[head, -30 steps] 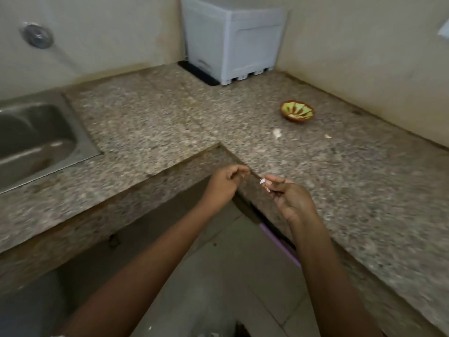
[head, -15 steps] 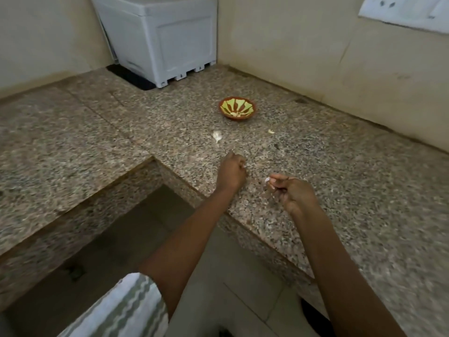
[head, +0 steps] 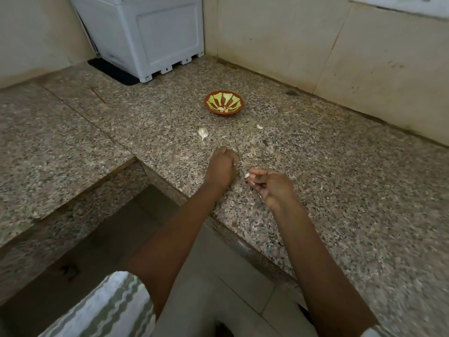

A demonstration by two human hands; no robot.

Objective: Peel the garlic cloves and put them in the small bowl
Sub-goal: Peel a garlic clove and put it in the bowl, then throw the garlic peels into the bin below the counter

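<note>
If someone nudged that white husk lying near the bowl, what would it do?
The husk looks thin and papery, so probably very light and floppy; a nudge might send it skidding. Lying flat on the counter, it seems unlikely to roll.

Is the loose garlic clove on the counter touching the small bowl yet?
Apart. The head view shows the loose garlic clove lying on the counter, nearer the person than the small bowl, with bare granite between them.
</note>
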